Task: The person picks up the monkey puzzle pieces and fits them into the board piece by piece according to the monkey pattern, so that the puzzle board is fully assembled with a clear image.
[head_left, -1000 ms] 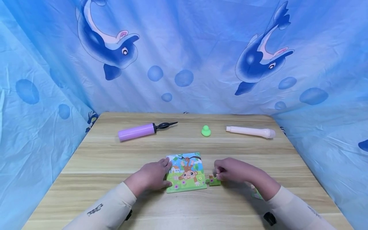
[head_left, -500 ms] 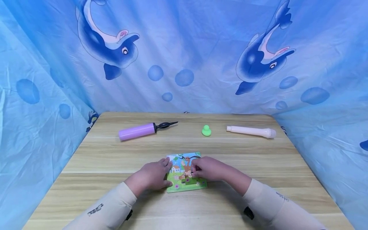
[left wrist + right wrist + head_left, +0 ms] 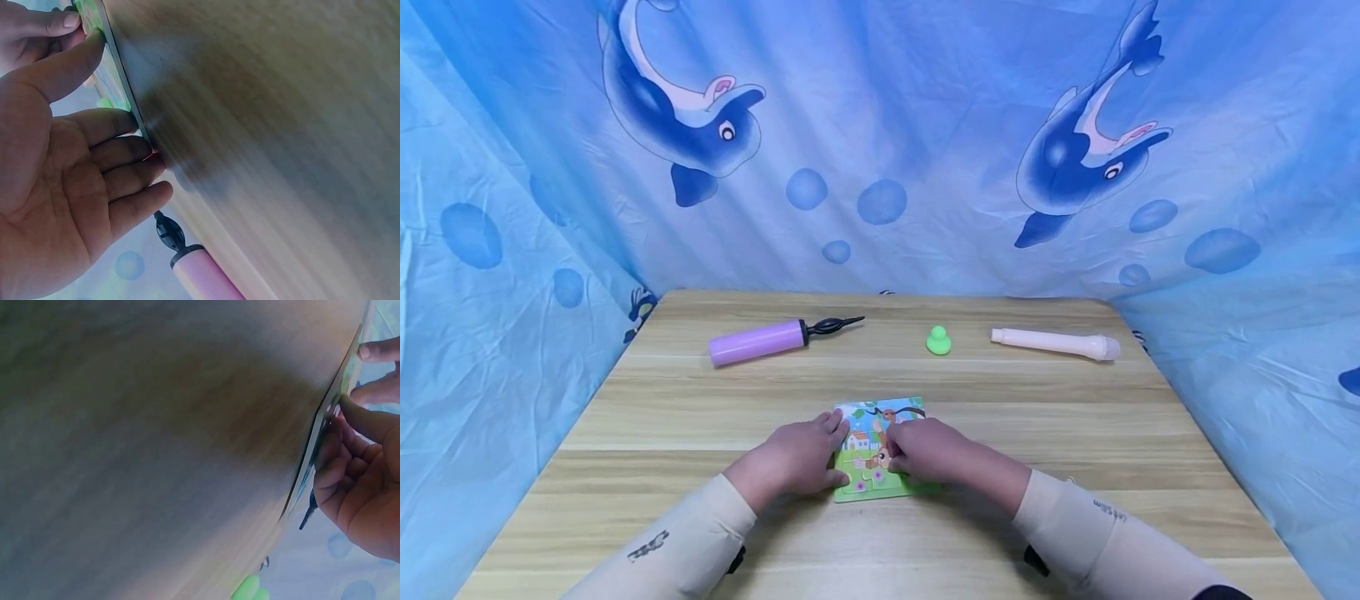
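Note:
A square jigsaw puzzle (image 3: 857, 493) with a monkey picture lies flat near the table's middle. My left hand (image 3: 801, 454) rests along its left edge, fingers and thumb extended; the left wrist view shows this palm (image 3: 56, 194) with fingertips at the board's edge. My right hand (image 3: 928, 450) is bent over the puzzle's right half, its fingers curled. It pinches a green puzzle piece (image 3: 877, 478) low over the lower middle of the picture, mostly covered by the hand. In the right wrist view, the thumb (image 3: 369, 422) meets the curled fingers close over the board.
A purple hand pump (image 3: 758, 342) with a black nozzle lies at the back left. Behind the puzzle stands a small green knob-shaped object (image 3: 938, 341); a pale pink microphone-shaped stick (image 3: 1052, 342) lies at the back right. Blue dolphin-print curtain (image 3: 880, 125) surrounds the wooden table (image 3: 700, 408).
My right hand has carried the puzzle piece from the table right of the puzzle leftward onto the picture, then lowered slightly there. The left hand has stayed at the left edge.

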Action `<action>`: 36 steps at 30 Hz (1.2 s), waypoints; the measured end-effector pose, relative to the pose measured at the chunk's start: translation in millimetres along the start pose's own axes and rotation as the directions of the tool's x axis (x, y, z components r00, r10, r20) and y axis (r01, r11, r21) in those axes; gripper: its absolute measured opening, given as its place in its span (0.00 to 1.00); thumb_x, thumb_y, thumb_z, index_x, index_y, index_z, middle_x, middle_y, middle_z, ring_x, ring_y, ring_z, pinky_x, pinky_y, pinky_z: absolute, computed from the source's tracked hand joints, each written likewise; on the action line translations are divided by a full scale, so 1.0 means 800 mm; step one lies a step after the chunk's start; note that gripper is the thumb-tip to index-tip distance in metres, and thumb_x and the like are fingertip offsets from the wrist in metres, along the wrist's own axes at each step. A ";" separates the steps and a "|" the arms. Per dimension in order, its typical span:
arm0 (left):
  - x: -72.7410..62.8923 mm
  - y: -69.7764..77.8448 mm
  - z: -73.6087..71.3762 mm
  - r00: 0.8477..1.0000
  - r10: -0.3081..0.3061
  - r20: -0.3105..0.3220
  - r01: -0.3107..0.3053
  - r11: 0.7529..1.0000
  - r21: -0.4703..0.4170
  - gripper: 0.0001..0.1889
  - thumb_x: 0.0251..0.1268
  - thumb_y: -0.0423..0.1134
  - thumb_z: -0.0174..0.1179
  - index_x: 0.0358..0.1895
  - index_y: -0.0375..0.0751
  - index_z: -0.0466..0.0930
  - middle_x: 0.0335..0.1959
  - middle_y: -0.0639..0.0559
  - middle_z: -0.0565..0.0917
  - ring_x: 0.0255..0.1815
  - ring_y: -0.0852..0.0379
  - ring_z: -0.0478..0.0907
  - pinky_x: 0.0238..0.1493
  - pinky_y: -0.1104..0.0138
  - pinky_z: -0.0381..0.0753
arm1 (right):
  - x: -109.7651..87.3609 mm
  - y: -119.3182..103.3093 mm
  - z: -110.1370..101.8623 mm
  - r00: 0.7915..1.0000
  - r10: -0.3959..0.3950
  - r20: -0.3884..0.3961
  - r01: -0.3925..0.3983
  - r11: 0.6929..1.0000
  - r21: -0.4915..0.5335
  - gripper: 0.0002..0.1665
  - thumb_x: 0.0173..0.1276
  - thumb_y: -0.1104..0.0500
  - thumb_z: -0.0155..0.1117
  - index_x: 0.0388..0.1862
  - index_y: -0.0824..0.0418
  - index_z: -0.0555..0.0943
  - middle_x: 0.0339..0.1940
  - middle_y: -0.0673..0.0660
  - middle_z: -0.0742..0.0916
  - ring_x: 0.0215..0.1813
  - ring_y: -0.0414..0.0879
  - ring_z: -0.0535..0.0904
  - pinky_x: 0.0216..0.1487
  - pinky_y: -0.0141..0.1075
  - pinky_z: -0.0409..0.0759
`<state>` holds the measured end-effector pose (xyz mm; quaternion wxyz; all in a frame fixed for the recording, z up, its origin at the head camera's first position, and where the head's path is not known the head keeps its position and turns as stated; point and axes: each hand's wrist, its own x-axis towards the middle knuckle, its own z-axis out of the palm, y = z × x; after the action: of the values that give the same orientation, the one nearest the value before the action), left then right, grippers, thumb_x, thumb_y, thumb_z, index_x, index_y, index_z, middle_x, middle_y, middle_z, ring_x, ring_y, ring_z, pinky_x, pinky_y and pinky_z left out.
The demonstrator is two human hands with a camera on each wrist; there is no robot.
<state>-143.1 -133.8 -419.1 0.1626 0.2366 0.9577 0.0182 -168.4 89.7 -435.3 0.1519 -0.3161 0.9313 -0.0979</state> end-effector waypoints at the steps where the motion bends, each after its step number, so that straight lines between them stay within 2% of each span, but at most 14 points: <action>1: 0.000 0.000 0.000 1.000 0.001 -0.001 -0.001 1.000 -0.002 0.42 0.63 0.61 0.62 0.74 0.40 0.62 0.77 0.43 0.61 0.77 0.45 0.58 0.70 0.50 0.68 | 0.000 -0.001 0.001 1.000 -0.006 -0.009 0.006 1.000 -0.019 0.12 0.67 0.48 0.66 0.27 0.48 0.75 0.22 0.41 0.76 0.25 0.38 0.71 0.29 0.31 0.71; 8: 0.000 0.001 0.001 1.000 -0.004 -0.001 0.004 1.000 -0.001 0.42 0.62 0.61 0.62 0.74 0.40 0.62 0.77 0.43 0.61 0.77 0.45 0.59 0.70 0.51 0.68 | -0.001 -0.008 0.009 0.991 -0.095 -0.097 0.079 0.984 -0.157 0.12 0.69 0.56 0.64 0.25 0.49 0.76 0.23 0.42 0.76 0.27 0.37 0.71 0.32 0.31 0.74; 13: 0.000 0.001 -0.002 1.000 -0.008 0.005 0.008 1.000 0.000 0.42 0.63 0.61 0.61 0.74 0.41 0.62 0.77 0.43 0.60 0.77 0.45 0.58 0.70 0.50 0.68 | -0.002 -0.009 0.011 0.989 -0.099 -0.112 0.077 0.980 -0.186 0.13 0.70 0.55 0.63 0.24 0.48 0.75 0.23 0.42 0.76 0.27 0.38 0.70 0.31 0.31 0.74; 19: -0.002 0.002 -0.002 1.000 0.001 0.002 -0.001 1.000 0.005 0.42 0.63 0.61 0.61 0.75 0.40 0.61 0.77 0.43 0.60 0.77 0.44 0.58 0.70 0.50 0.68 | -0.013 0.003 0.005 0.991 -0.114 -0.065 0.106 0.989 -0.106 0.10 0.69 0.48 0.64 0.29 0.46 0.77 0.26 0.41 0.76 0.29 0.36 0.70 0.32 0.30 0.73; 22: -0.002 0.003 -0.002 1.000 0.005 -0.001 -0.005 1.000 0.004 0.42 0.63 0.60 0.61 0.75 0.40 0.61 0.77 0.43 0.60 0.77 0.44 0.58 0.70 0.50 0.68 | -0.027 0.016 -0.005 0.988 -0.138 -0.072 0.134 0.989 -0.056 0.08 0.69 0.46 0.64 0.31 0.46 0.79 0.29 0.40 0.77 0.31 0.34 0.71 0.35 0.30 0.74; 25: -0.003 0.004 -0.003 1.000 0.006 -0.002 -0.006 1.000 0.001 0.42 0.63 0.60 0.61 0.74 0.39 0.61 0.77 0.42 0.60 0.77 0.44 0.58 0.69 0.49 0.68 | -0.044 0.035 -0.015 0.985 -0.141 -0.096 0.137 0.989 -0.048 0.08 0.69 0.47 0.63 0.31 0.45 0.79 0.30 0.39 0.77 0.31 0.33 0.71 0.35 0.30 0.74; 28: -0.003 0.004 -0.003 1.000 0.007 -0.002 -0.007 1.000 -0.001 0.42 0.63 0.60 0.61 0.75 0.39 0.61 0.77 0.42 0.60 0.77 0.44 0.58 0.69 0.49 0.68 | -0.063 0.056 -0.025 0.990 -0.092 -0.110 0.088 0.995 -0.039 0.07 0.68 0.46 0.65 0.31 0.44 0.79 0.30 0.38 0.77 0.31 0.33 0.71 0.35 0.31 0.74; 31: -0.003 0.004 -0.003 1.000 0.007 -0.001 -0.007 1.000 0.000 0.43 0.63 0.60 0.61 0.75 0.39 0.61 0.77 0.42 0.60 0.77 0.44 0.58 0.70 0.49 0.68 | -0.082 0.080 -0.032 0.994 -0.002 -0.112 0.000 1.000 -0.019 0.08 0.66 0.46 0.67 0.32 0.44 0.79 0.30 0.38 0.77 0.31 0.34 0.71 0.34 0.32 0.74; 36: -0.003 0.005 -0.003 1.000 0.004 0.006 -0.004 1.000 -0.005 0.43 0.63 0.60 0.61 0.75 0.39 0.61 0.77 0.42 0.60 0.77 0.43 0.58 0.70 0.49 0.68 | -0.118 0.120 -0.036 0.982 0.162 -0.096 -0.161 0.987 0.020 0.11 0.62 0.44 0.70 0.38 0.46 0.80 0.34 0.39 0.79 0.35 0.35 0.74 0.39 0.36 0.76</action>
<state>-139.8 -131.4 -415.3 0.1660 0.2381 0.9567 0.0203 -161.3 225.7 -414.3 0.1158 -0.2334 0.9596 -0.1064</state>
